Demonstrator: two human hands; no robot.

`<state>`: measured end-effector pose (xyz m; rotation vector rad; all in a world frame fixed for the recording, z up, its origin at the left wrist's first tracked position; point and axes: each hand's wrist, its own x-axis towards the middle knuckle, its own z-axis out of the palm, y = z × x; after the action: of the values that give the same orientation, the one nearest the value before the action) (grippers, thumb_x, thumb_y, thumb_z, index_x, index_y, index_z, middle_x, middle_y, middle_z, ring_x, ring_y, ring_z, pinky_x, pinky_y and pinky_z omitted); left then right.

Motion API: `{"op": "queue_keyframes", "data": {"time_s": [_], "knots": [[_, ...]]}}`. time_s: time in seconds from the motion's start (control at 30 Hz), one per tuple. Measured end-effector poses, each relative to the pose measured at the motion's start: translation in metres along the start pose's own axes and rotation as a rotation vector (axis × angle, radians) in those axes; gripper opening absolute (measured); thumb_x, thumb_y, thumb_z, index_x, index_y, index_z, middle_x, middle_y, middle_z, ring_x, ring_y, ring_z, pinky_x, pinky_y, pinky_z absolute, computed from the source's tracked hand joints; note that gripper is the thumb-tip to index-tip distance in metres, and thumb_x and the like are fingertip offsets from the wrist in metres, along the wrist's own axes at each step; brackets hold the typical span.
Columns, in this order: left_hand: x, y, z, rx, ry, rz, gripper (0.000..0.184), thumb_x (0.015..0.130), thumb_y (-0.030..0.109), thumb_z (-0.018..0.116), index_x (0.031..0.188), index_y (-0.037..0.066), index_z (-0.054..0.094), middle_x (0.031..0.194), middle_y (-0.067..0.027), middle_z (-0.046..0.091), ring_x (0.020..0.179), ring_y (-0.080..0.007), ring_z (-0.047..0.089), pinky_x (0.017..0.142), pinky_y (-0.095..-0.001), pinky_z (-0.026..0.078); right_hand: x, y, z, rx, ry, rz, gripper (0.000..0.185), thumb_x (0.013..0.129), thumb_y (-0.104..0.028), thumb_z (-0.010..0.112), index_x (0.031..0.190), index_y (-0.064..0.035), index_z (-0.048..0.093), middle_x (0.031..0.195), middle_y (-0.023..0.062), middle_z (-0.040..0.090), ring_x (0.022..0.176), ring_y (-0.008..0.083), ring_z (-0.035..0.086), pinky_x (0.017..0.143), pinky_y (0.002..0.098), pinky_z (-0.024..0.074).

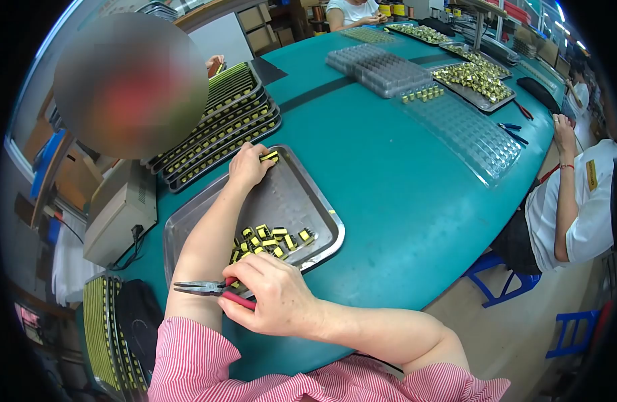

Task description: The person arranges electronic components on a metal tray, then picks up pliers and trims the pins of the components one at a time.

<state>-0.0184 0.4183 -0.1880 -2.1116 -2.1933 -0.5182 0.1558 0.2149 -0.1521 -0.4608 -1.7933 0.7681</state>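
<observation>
My left hand (pixel 248 165) reaches to the far end of a metal tray (pixel 308 194), its fingers closed on a small yellow-and-black component (pixel 269 157). Close to me, my right hand (pixel 275 295) is wrapped round the red handles of pliers (pixel 202 287), whose jaws point left across my left forearm. Beyond my right hand, a loose pile of yellow-and-black components (pixel 265 242) lies in the near part of the tray, partly hidden by my hand and forearm.
Stacked trays of components (pixel 221 127) stand beyond the tray at the left, near a grey metal box (pixel 124 218). Clear plastic trays (pixel 469 137) and a heaped metal tray (pixel 476 84) lie further right. Co-workers (pixel 566 208) sit around the green table (pixel 389 201).
</observation>
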Motion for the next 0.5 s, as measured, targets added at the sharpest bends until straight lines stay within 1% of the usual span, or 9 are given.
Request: {"op": "queue_keyframes", "data": {"time_s": [0.07, 0.13, 0.23, 0.4, 0.47, 0.5], "knots": [[0.000, 0.001, 0.001, -0.007, 0.000, -0.015, 0.028, 0.074, 0.026, 0.073, 0.098, 0.013, 0.066, 0.099, -0.0090, 0.056, 0.094, -0.0283, 0.058, 0.080, -0.0400, 0.047, 0.000, 0.000, 0.000, 0.002, 0.003, 0.000, 0.027, 0.068, -0.019, 0.071, 0.086, -0.0025, 0.059, 0.078, 0.0089, 0.059, 0.071, 0.0258, 0.058, 0.064, 0.0347, 0.0485], [0.000, 0.001, 0.002, -0.016, -0.003, -0.037, 0.028, 0.074, 0.026, 0.073, 0.097, 0.012, 0.066, 0.098, -0.0092, 0.056, 0.094, -0.0283, 0.058, 0.080, -0.0398, 0.047, 0.000, -0.001, 0.000, 0.006, 0.008, 0.003, 0.024, 0.069, -0.019, 0.069, 0.083, -0.0026, 0.057, 0.076, 0.0095, 0.057, 0.072, 0.0264, 0.058, 0.064, 0.0354, 0.0483], [0.001, -0.001, 0.003, -0.023, -0.011, -0.044, 0.032, 0.073, 0.027, 0.074, 0.099, 0.012, 0.065, 0.100, -0.0094, 0.056, 0.095, -0.0285, 0.058, 0.081, -0.0397, 0.047, 0.000, 0.000, 0.002, 0.006, 0.014, 0.003, 0.023, 0.069, -0.019, 0.068, 0.081, -0.0025, 0.056, 0.075, 0.0098, 0.057, 0.072, 0.0269, 0.057, 0.064, 0.0359, 0.0481], [-0.005, -0.007, -0.007, -0.043, 0.023, -0.031, 0.046, 0.070, 0.028, 0.076, 0.109, 0.011, 0.059, 0.104, -0.0101, 0.056, 0.098, -0.0292, 0.057, 0.082, -0.0395, 0.047, 0.000, 0.004, 0.003, 0.026, 0.030, 0.003, 0.020, 0.070, -0.017, 0.067, 0.080, -0.0032, 0.057, 0.074, 0.0104, 0.057, 0.071, 0.0279, 0.057, 0.063, 0.0366, 0.0478], [-0.014, -0.010, -0.020, -0.052, 0.023, -0.033, 0.051, 0.069, 0.028, 0.076, 0.112, 0.010, 0.056, 0.105, -0.0121, 0.056, 0.099, -0.0312, 0.056, 0.082, -0.0386, 0.047, 0.003, 0.004, 0.002, 0.073, 0.028, 0.042, 0.018, 0.071, -0.017, 0.067, 0.080, -0.0035, 0.058, 0.072, 0.0109, 0.057, 0.070, 0.0291, 0.058, 0.063, 0.0374, 0.0476], [-0.021, -0.011, -0.032, -0.055, 0.017, -0.020, 0.050, 0.070, 0.028, 0.076, 0.112, 0.010, 0.057, 0.105, -0.0125, 0.056, 0.099, -0.0313, 0.056, 0.082, -0.0385, 0.047, 0.003, 0.007, 0.002, 0.111, -0.003, 0.101, 0.020, 0.073, -0.017, 0.067, 0.083, -0.0016, 0.059, 0.074, 0.0125, 0.059, 0.070, 0.0288, 0.059, 0.063, 0.0365, 0.0481]]}}
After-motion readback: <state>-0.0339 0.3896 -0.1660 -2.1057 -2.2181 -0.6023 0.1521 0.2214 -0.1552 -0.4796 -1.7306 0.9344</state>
